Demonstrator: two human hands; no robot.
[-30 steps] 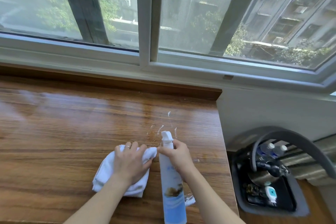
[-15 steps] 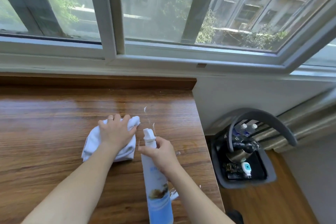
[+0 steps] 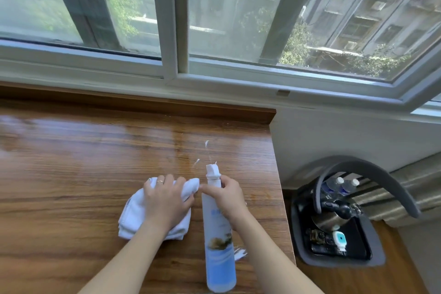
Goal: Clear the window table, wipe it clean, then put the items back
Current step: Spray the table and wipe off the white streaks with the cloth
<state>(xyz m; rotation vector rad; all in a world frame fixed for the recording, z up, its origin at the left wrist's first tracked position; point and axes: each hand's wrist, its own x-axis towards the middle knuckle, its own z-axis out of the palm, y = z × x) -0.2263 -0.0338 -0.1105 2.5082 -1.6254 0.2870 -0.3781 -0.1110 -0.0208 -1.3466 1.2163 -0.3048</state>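
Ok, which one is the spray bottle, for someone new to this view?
Start at the wooden table under the window. Near its right edge the right hand grips a tall white bottle with a blue base, nozzle aimed toward the window, unlike the soft white cloth beside it.

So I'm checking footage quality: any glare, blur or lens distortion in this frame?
Head view: window light throws a broad glare across the far left of the table; the window frame bows from wide-angle distortion; the cloth and spray bottle look reasonably sharp.
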